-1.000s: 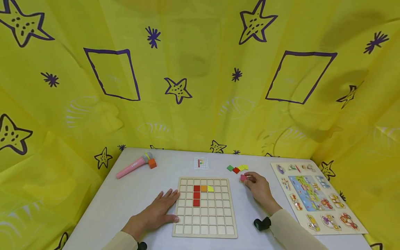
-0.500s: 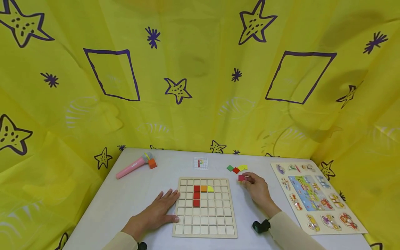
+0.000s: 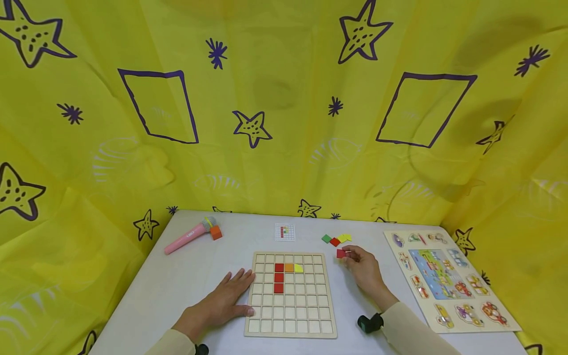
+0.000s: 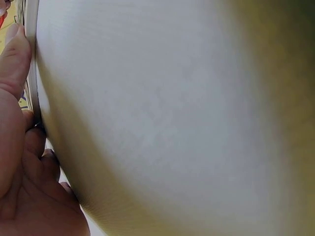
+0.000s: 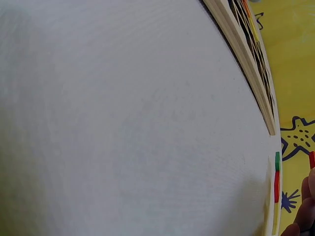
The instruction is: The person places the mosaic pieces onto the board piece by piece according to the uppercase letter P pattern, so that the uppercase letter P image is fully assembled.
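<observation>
A wooden grid board (image 3: 290, 315) lies on the white table, with three red tiles (image 3: 278, 277) in a column and an orange tile (image 3: 289, 267) and a yellow tile (image 3: 299, 268) beside the top one. My left hand (image 3: 222, 303) rests flat on the table against the board's left edge (image 4: 32, 73). My right hand (image 3: 364, 268) pinches a red tile (image 3: 340, 253) at its fingertips, just right of the board's far corner. Loose green, red and yellow tiles (image 3: 336, 239) lie behind it, and show edge-on in the right wrist view as loose tiles (image 5: 276, 177).
A small pattern card (image 3: 284, 231) lies behind the board. A pink toy microphone (image 3: 186, 237) with an orange cube (image 3: 216, 232) sits at the far left. A picture peg puzzle (image 3: 448, 278) fills the right side. Yellow star-printed cloth (image 3: 284, 108) walls the table.
My right hand has shifted slightly left with the red tile. The left hand and the board have stayed still.
</observation>
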The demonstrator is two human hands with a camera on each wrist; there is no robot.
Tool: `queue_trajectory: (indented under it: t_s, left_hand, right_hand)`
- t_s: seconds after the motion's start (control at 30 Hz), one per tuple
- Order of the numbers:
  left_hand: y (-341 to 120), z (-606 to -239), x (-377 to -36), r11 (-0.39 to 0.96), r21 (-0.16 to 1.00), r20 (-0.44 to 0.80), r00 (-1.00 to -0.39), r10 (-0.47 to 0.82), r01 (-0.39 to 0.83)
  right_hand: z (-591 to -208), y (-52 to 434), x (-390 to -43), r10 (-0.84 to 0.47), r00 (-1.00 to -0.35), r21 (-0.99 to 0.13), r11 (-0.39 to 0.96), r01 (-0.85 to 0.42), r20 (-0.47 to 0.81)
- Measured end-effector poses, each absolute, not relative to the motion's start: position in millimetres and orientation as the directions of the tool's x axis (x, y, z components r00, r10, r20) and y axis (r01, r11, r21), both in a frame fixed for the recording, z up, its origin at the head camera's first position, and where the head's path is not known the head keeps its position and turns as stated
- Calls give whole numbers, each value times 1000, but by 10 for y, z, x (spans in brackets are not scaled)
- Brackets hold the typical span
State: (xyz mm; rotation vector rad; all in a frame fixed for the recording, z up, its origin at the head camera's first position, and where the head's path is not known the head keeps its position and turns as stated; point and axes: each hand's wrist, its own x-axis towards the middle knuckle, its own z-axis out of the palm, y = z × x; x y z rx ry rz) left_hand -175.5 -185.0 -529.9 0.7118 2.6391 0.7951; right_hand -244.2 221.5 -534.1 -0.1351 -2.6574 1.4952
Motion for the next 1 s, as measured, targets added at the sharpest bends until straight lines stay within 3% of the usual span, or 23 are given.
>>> queue_trajectory:
  t_s: [1.0]
  left_hand:
    - [-1846,-5310,-1754,729,577,-136,-836,532,370]
  right_hand:
    - [-5294,2065,-2379,120,-991,-867,497,12,54]
